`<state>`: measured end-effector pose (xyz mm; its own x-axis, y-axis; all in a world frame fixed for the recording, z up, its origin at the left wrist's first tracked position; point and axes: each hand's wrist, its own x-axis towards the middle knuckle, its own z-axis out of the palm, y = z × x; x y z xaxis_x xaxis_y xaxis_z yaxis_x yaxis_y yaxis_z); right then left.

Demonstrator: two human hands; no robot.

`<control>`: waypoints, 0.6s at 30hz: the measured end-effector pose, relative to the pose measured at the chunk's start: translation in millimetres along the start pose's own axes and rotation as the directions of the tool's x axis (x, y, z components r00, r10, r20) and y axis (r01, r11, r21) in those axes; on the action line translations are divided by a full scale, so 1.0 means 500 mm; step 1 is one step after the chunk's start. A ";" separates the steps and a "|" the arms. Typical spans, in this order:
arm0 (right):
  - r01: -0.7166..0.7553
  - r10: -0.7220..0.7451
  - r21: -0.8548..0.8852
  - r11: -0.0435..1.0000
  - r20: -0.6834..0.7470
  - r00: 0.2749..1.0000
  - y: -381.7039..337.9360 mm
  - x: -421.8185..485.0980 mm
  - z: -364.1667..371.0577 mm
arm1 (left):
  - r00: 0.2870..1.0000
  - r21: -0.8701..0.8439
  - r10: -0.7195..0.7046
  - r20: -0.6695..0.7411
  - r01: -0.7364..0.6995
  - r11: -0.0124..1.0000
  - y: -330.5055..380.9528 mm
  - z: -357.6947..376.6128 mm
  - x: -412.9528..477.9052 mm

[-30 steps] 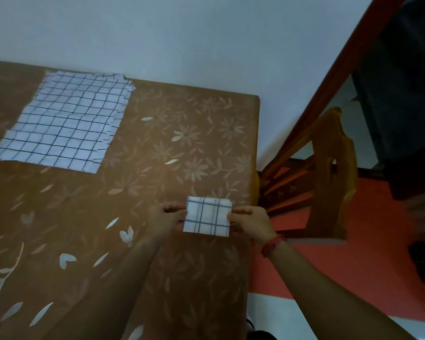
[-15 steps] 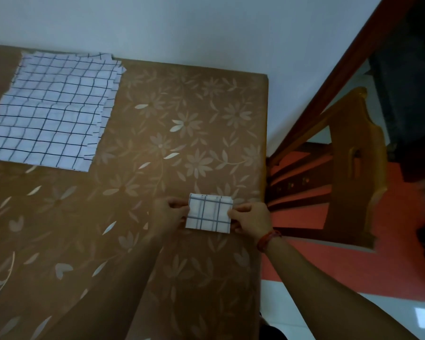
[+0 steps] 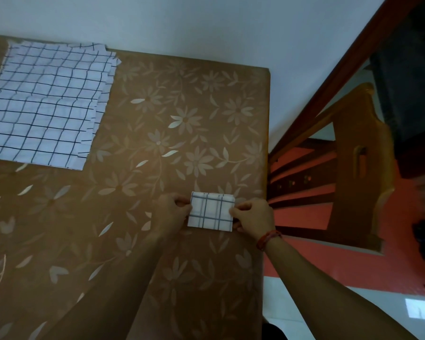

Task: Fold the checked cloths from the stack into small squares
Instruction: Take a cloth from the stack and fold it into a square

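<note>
Folded cloth, already a small square, was near the right edge of the worktop; left hand & right hand each pinched a side, both grips tight on it. Stack at far left held several flat cloths, so prob. most work remained

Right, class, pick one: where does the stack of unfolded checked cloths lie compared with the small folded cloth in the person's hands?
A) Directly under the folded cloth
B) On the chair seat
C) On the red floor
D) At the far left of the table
D: the stack lies flat at the far left of the table, well apart from the folded cloth, which the left hand and right hand pinch by its sides near the right edge.
</note>
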<state>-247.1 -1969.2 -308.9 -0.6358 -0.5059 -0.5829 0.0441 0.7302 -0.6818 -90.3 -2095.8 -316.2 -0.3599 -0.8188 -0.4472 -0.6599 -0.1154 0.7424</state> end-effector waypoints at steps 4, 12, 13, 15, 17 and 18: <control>0.026 -0.026 -0.007 1.000 -0.016 1.000 0.002 -0.002 0.001 | 0.993 0.150 0.114 -0.034 -0.108 0.983 -0.006 -0.005 0.003; 0.520 -0.586 -0.355 0.777 -0.107 0.803 -0.005 -0.035 0.031 | 0.773 0.455 0.603 0.197 -0.616 0.643 -0.066 -0.021 -0.022; 0.596 -0.670 -0.411 0.690 -0.050 0.741 -0.006 -0.043 0.048 | 0.732 0.485 0.636 0.244 -0.660 0.574 -0.074 -0.019 -0.021; 0.696 -0.767 -0.474 0.539 0.066 0.639 -0.003 -0.054 0.086 | 0.686 0.503 0.651 0.325 -0.708 0.495 -0.087 -0.015 -0.017; 0.727 -0.777 -0.512 0.458 0.166 0.607 0.005 -0.050 0.122 | 0.681 0.531 0.632 0.370 -0.713 0.457 -0.102 -0.009 -0.006; 0.727 -0.775 -0.544 0.419 0.202 0.599 0.011 -0.044 0.136 | 0.685 0.554 0.617 0.387 -0.708 0.438 -0.108 -0.006 -0.003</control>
<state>-180.4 -1985.3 -329.9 -0.2588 -0.9617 0.0898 -0.8628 0.1884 -0.4691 -52.1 -2090.0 -354.2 -0.9093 -0.4142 -0.0411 -0.3994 0.8407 0.3657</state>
